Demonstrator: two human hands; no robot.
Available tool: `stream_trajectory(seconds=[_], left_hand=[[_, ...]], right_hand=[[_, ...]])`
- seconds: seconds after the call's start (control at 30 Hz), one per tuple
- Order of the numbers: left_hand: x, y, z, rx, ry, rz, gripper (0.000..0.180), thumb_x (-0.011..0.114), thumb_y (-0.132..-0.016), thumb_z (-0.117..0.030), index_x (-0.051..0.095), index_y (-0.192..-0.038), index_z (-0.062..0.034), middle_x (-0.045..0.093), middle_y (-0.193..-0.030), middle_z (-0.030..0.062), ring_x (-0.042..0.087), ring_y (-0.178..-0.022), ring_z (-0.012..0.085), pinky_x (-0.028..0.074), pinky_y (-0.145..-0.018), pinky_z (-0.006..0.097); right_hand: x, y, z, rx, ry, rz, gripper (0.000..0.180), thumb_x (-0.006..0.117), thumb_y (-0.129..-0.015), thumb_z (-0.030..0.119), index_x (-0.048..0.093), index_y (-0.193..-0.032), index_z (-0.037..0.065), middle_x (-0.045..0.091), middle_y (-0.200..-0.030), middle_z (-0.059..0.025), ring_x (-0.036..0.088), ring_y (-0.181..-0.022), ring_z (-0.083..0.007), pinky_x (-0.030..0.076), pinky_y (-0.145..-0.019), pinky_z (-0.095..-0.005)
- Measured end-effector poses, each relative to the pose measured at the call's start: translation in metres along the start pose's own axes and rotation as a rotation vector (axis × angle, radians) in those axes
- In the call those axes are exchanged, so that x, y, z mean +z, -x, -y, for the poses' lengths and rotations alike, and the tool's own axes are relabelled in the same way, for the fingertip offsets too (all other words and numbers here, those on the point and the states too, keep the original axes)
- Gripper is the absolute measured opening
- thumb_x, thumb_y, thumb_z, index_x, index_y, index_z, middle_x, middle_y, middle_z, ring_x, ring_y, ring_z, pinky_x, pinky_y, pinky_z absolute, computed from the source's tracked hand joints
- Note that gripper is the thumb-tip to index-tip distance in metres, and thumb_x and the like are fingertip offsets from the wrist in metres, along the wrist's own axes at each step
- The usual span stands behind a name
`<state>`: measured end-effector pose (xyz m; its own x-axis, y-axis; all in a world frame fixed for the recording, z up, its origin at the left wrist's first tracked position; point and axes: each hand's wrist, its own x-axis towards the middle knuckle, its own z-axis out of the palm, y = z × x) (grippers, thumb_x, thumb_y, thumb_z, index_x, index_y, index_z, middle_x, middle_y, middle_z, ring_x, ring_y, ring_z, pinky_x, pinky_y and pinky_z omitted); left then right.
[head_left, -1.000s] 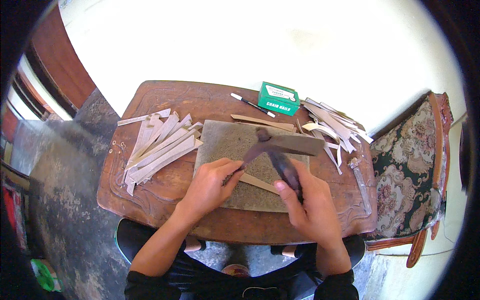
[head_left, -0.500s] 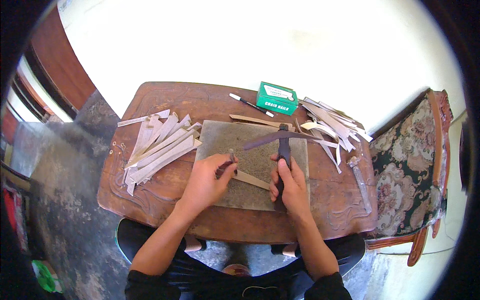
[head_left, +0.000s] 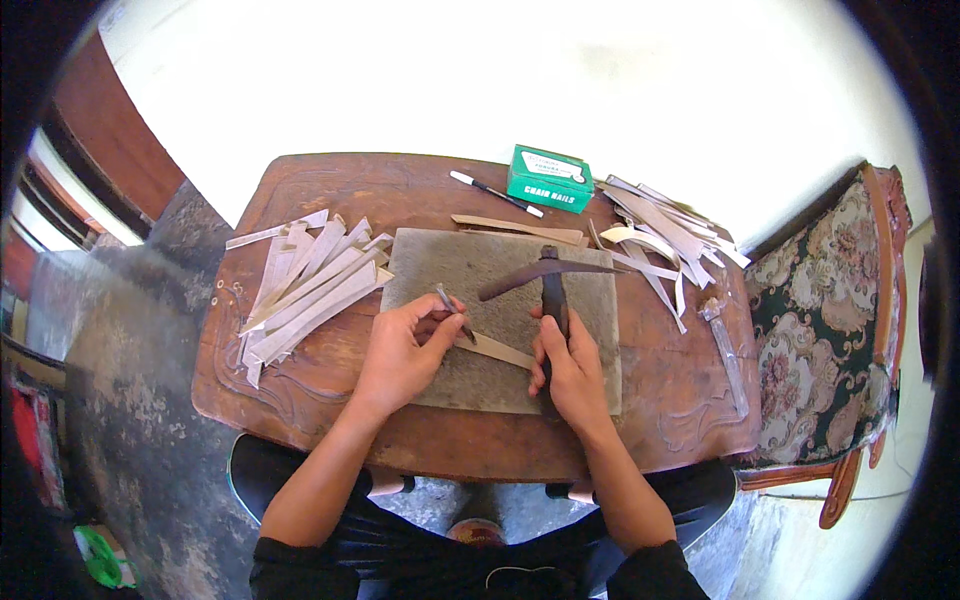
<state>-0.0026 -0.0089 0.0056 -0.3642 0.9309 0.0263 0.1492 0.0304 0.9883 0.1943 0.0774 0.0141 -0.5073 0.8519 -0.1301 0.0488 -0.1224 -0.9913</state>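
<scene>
My left hand (head_left: 400, 348) is closed in a pinch round a short metal punch (head_left: 442, 294), which leans with its top to the left. The punch's dark lower end is at the left part of a narrow beige strip (head_left: 502, 351); whether it touches cannot be made out. This strip lies on a grey stone slab (head_left: 430, 262). My right hand (head_left: 571, 372) grips the dark handle of a hammer (head_left: 551, 268). Its long, slightly curved head is raised over the slab, to the right of the punch and apart from it.
On the carved wooden table (head_left: 330, 425), several pale strips (head_left: 325, 285) are piled left of the slab, with more offcuts (head_left: 665, 235) at the right. A green box (head_left: 549, 180) and a pen (head_left: 497, 194) lie at the back. A clear tool (head_left: 724, 355) is near the upholstered chair (head_left: 815, 320).
The punch has gone from nearly upright to leaning left, its lower end now by the strip. The hammer stays in my right hand, and the whole view has shifted slightly.
</scene>
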Motion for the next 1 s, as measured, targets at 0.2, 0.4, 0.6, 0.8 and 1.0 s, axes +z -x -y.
stream_trajectory(seconds=[0.2,0.4,0.6,0.8,1.0], left_hand=[[-0.002,0.000,-0.006,0.029,-0.049,0.001,0.009,0.065,-0.098,-0.003,0.067,-0.104,0.0039,0.072,-0.093,0.0050,0.067,-0.089,0.0091,0.054,-0.080,0.026],[-0.001,0.001,-0.007,0.029,-0.115,-0.005,0.009,0.066,-0.097,-0.002,0.068,-0.103,0.0038,0.073,-0.092,0.0065,0.068,-0.088,0.0097,0.055,-0.080,0.027],[0.007,0.004,-0.015,0.312,-0.372,-0.060,0.012,0.072,-0.091,-0.003,0.070,-0.101,0.0023,0.074,-0.095,0.0159,0.074,-0.084,0.0240,0.056,-0.077,0.032],[0.010,0.006,-0.016,0.434,-0.492,-0.050,0.016,0.072,-0.088,-0.003,0.069,-0.103,0.0017,0.072,-0.095,0.0178,0.071,-0.087,0.0347,0.056,-0.075,0.039],[0.012,0.009,-0.016,0.449,-0.482,-0.044,0.017,0.072,-0.088,-0.003,0.067,-0.104,0.0020,0.071,-0.096,0.0176,0.071,-0.086,0.0349,0.055,-0.075,0.041]], right_hand=[[0.000,-0.001,0.000,-0.013,-0.007,0.011,0.031,0.048,-0.109,0.029,0.055,-0.120,0.001,0.048,-0.072,0.0010,0.048,-0.053,-0.0072,0.046,-0.048,-0.0259],[0.001,-0.001,0.000,-0.007,-0.005,0.005,0.031,0.049,-0.109,0.029,0.055,-0.120,0.001,0.049,-0.073,0.0011,0.048,-0.053,-0.0068,0.045,-0.047,-0.0252],[0.000,0.000,-0.001,-0.013,-0.001,0.004,0.031,0.049,-0.109,0.029,0.055,-0.121,0.001,0.049,-0.074,0.0006,0.048,-0.053,-0.0069,0.044,-0.047,-0.0254],[-0.003,-0.002,0.003,-0.004,-0.007,0.028,0.032,0.049,-0.109,0.028,0.056,-0.124,0.001,0.049,-0.073,0.0012,0.047,-0.052,-0.0072,0.042,-0.046,-0.0251],[-0.012,0.022,0.044,-0.028,0.193,0.054,0.033,0.055,-0.106,0.026,0.057,-0.128,0.002,0.054,-0.074,-0.0024,0.052,-0.054,-0.0100,0.042,-0.050,-0.0282]])
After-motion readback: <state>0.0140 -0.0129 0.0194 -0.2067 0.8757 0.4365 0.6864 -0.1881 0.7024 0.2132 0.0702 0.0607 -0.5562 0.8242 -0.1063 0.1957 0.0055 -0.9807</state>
